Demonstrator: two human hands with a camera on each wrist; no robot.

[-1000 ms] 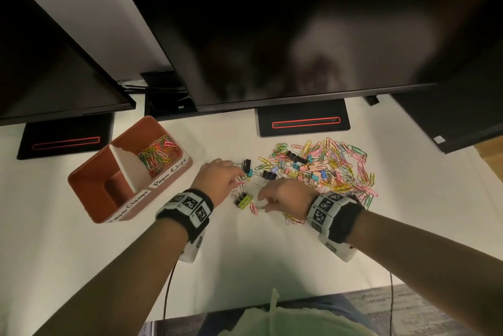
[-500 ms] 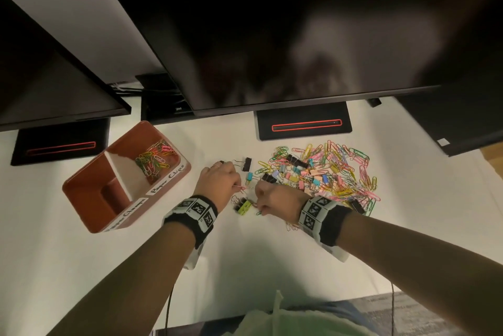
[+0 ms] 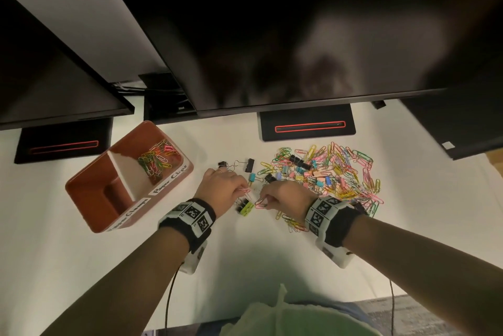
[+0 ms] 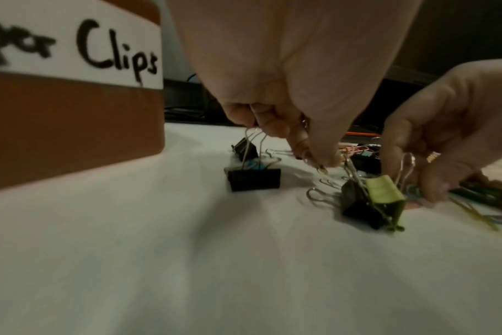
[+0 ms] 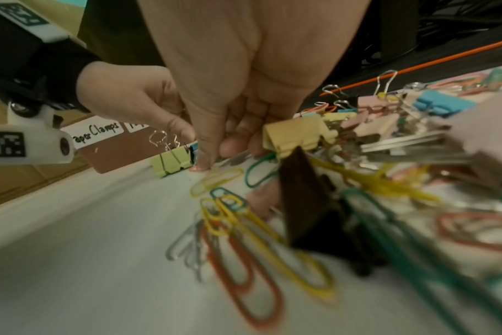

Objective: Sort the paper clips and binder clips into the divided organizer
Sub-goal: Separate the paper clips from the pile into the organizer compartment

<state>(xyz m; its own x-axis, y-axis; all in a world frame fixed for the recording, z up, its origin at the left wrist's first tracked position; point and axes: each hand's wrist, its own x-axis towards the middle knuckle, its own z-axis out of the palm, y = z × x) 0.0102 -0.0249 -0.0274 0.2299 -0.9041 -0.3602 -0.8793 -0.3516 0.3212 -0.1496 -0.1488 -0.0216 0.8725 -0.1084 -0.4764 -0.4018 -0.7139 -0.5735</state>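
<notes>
We have the white worktop (image 3: 258, 254) under us, and toward its left edge stands the brown organizer (image 3: 89, 207) with 2 compartments, labelled for paper clips and for clamps. The paper clip compartment (image 3: 158, 158) already holds a small heap; the clamp compartment (image 3: 106, 194) looks bare as far as we can see. Toward the right edge lies the big mixed pile (image 3: 329, 172), paper clips and binder clips tangled together, so we judge the sorting far from done.

Between organizer and pile our 2 hands work at picking. The left hand (image 3: 220, 186) has its fingertips curled down and pinching a pink paper clip (image 3: 246, 191). The right hand (image 3: 283, 195) pinches another pink paper clip (image 3: 260, 203) against the worktop. A yellow-green binder clip (image 3: 245, 206) sits just beside both, untouched, with black binder clips (image 4: 254, 181) near it.

Next, we think, the pinched clips need lifting clear of the wire handles nearby, then carrying left and dropping into the paper clip compartment.
</notes>
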